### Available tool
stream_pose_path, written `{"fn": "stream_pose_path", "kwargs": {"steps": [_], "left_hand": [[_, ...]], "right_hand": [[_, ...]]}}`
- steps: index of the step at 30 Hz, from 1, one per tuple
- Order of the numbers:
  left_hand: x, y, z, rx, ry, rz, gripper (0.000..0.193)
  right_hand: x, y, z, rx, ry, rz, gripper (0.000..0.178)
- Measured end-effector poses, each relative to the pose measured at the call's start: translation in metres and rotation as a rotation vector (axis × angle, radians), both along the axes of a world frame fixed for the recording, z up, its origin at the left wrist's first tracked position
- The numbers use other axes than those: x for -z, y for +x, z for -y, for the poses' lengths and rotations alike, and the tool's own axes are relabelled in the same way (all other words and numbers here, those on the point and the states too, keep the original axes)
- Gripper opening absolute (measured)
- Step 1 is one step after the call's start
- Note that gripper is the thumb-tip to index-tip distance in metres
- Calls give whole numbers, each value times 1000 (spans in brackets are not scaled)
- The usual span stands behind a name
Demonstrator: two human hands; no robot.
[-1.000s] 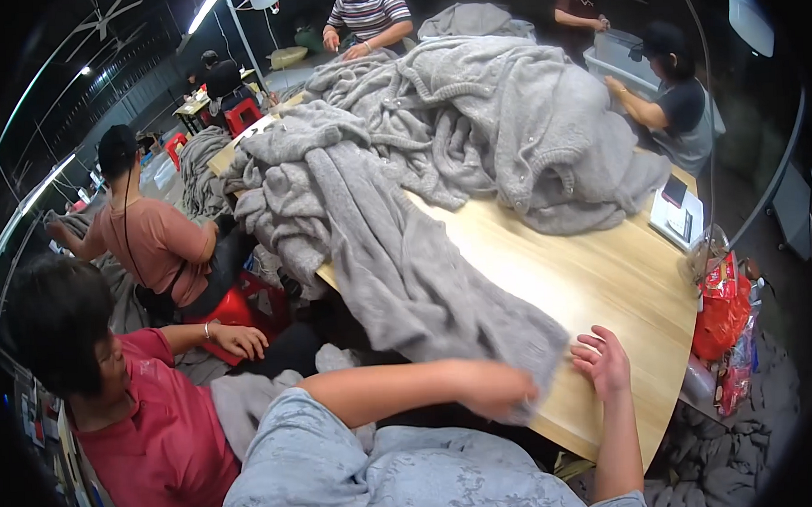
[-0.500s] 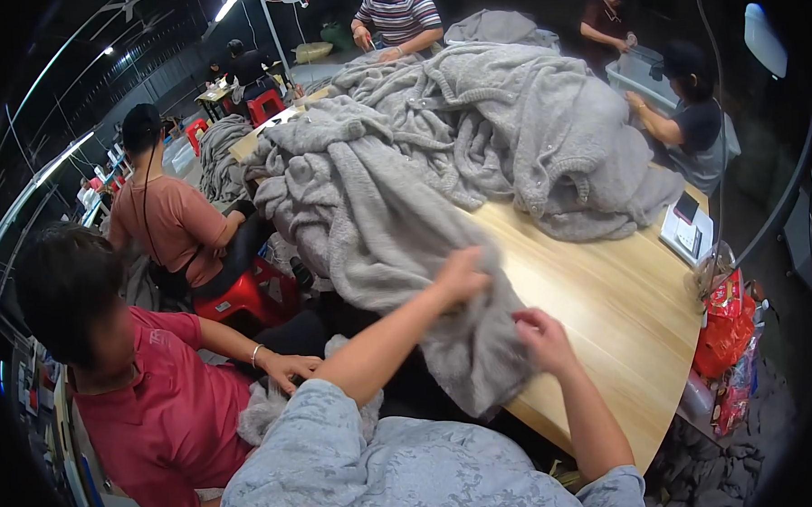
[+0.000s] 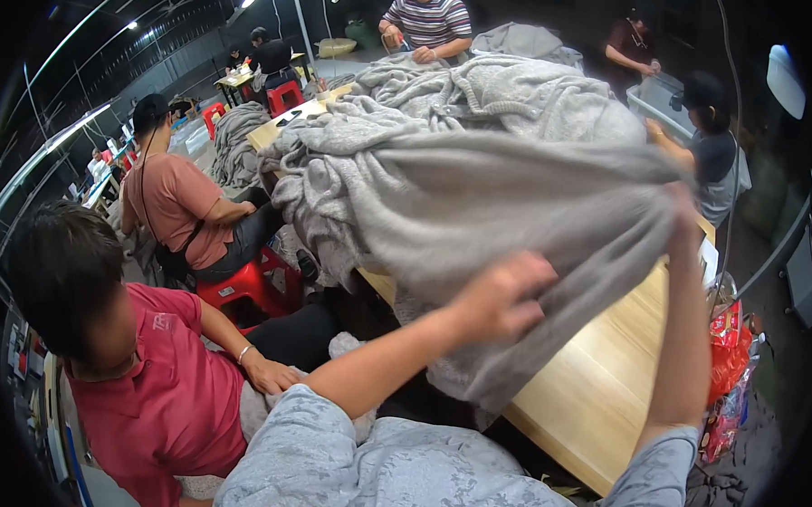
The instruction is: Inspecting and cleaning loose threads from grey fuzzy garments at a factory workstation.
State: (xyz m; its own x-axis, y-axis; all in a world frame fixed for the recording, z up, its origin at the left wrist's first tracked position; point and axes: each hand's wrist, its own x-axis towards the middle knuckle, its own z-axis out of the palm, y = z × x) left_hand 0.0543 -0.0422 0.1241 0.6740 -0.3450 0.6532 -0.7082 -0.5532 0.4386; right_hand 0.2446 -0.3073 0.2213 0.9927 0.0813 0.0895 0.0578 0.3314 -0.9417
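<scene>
Both hands have lifted the grey blanket (image 3: 513, 203), stretched left-to-right.

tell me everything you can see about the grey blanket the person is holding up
The grey blanket is a soft, fleecy-looking fabric, plain light grey. It is lifted and stretched out between the person's left hand, which grips its lower edge, and the right hand, which grips it further up at the right and is partly hidden by the cloth. A flap hangs down over the edge of the wooden table. Behind, it runs into a big rumpled heap of the same grey fabric piled on the table.
</scene>
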Motion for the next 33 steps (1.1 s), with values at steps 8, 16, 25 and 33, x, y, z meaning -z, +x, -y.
{"fn": "stream_pose_path", "kwargs": {"steps": [8, 16, 25, 33], "left_hand": [[108, 41, -205, -1352, 40, -582, 97], [124, 144, -218, -921, 138, -660, 93], [-79, 71, -91, 70, -429, -411, 19], [-154, -104, 31, 1431, -657, -494, 20]], "right_hand": [[-65, -105, 96, -158, 59, 533, 37], [-61, -157, 47, -211, -153, 315, 45], [-18, -161, 15, -320, -277, -27, 57], [27, -179, 19, -481, -237, -145, 57]]}}
